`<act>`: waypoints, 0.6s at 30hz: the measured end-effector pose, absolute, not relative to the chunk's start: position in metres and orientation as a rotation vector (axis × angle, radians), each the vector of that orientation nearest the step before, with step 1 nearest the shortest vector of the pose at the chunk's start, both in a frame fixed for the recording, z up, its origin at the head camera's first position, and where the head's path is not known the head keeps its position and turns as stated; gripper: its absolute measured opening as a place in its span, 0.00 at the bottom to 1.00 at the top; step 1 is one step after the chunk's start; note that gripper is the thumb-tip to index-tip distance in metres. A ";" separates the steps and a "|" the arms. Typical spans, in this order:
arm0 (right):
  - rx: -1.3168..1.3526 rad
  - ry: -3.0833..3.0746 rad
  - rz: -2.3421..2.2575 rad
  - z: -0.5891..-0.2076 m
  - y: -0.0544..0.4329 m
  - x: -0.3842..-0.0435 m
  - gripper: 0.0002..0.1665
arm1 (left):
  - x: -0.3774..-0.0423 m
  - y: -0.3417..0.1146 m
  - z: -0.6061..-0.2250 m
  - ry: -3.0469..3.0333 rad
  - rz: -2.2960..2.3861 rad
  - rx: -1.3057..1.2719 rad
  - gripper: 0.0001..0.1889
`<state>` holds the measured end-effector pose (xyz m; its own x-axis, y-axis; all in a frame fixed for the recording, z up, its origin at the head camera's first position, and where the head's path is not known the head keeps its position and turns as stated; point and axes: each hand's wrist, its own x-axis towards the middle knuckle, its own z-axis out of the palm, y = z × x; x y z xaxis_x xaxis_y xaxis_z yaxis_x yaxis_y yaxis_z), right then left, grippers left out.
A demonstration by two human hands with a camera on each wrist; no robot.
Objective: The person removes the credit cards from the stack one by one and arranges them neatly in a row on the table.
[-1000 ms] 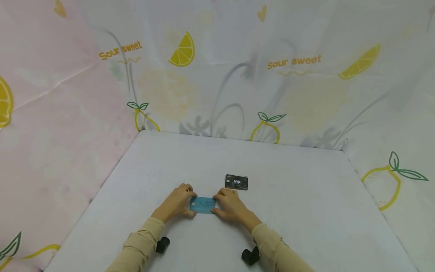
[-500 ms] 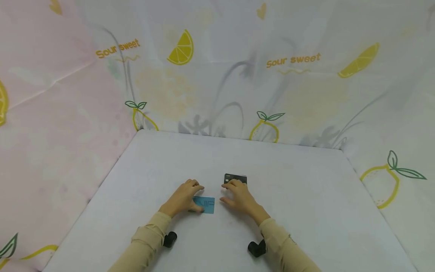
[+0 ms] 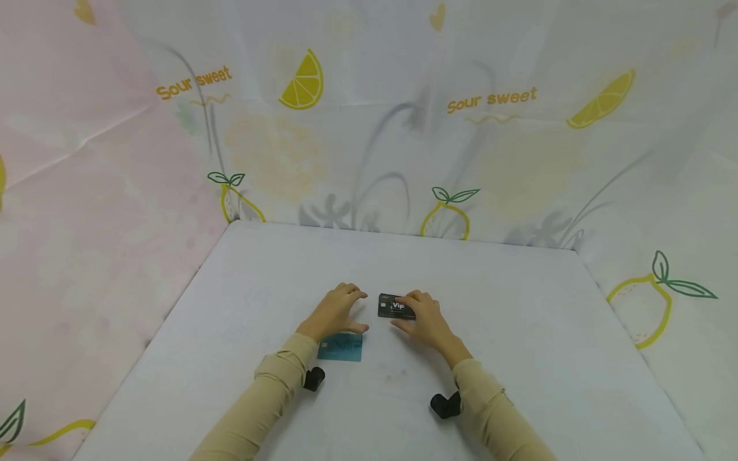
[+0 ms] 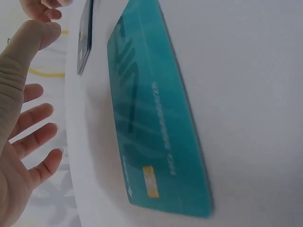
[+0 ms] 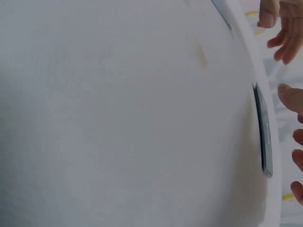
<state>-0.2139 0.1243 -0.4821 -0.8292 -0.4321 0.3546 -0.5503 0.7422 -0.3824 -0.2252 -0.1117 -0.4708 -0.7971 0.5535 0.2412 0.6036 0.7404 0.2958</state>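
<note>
A teal VIP card with a gold chip lies flat on the white table, and its face fills the middle of the left wrist view. Just beyond it, my left hand hovers with thumb and fingers spread, holding nothing. Farther back lies a black Vip card, seen nearly edge-on in the right wrist view, where it looks thick like a small stack. My right hand is over this card's right end, thumb and fingers apart. Whether its fingertips touch the card cannot be made out.
The white table spreads around both cards. Lemon-printed cloth rises behind it and on both sides. A black wrist device sits under the left sleeve, and another black device under the right.
My hands have let go of the teal card, which stays on the table. Both have moved forward, the left past the teal card and the right to the black card.
</note>
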 end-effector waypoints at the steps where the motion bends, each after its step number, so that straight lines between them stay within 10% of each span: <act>1: 0.761 -2.716 0.704 -0.482 0.127 -0.216 0.27 | -0.229 -0.108 -0.471 -2.797 -0.544 -0.941 0.34; 18: 0.677 -2.834 0.621 -0.481 0.155 -0.234 0.40 | -0.267 -0.062 -0.476 -2.955 -0.531 -0.859 0.39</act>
<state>-0.2342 0.1547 -0.4814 -0.8844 -0.3955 0.2478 -0.4629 0.8113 -0.3570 -0.2667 -0.0625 -0.4765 -0.8484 0.5175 0.1116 0.5239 0.7908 0.3165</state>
